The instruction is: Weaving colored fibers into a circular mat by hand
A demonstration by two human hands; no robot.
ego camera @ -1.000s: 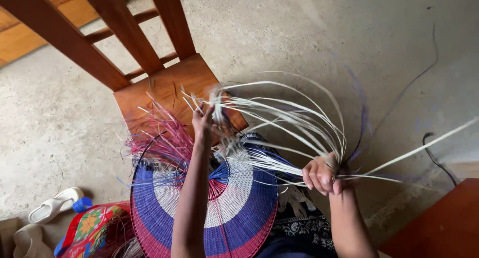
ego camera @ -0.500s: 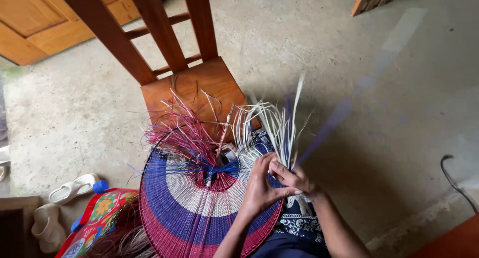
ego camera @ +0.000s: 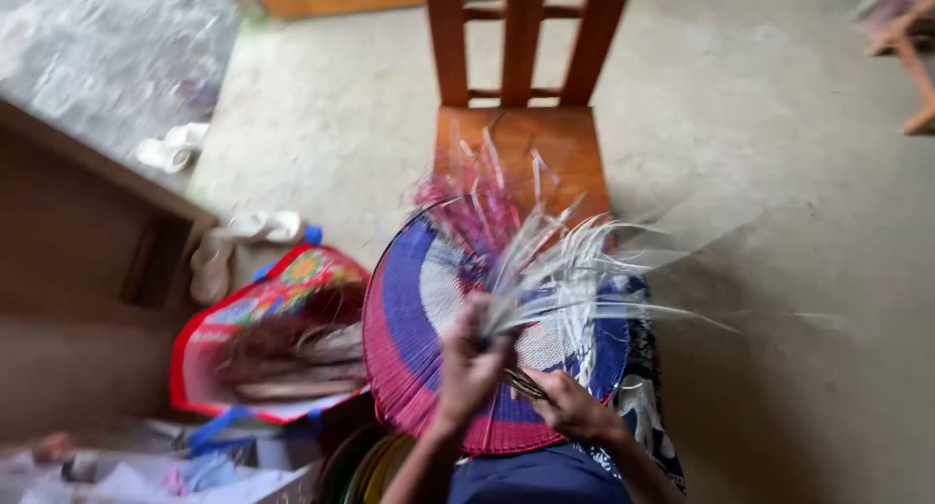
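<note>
pale strips (ego camera: 575, 261) motion-blurred, left hand (ego camera: 469, 360) smeared, chair (ego camera: 521, 144) top cut off

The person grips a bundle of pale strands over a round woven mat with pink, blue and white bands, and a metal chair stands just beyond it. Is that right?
Not quite: the chair is wooden, not metal, as the head view shows. The rest holds: the left hand grips the pale strands over the round woven mat with pink, blue and white bands.

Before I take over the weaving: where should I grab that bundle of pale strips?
Probably at the gathered base of the pale strips, where the left hand already bunches them. Come from the near side, since the free ends fan out towards the wooden chair.
</note>
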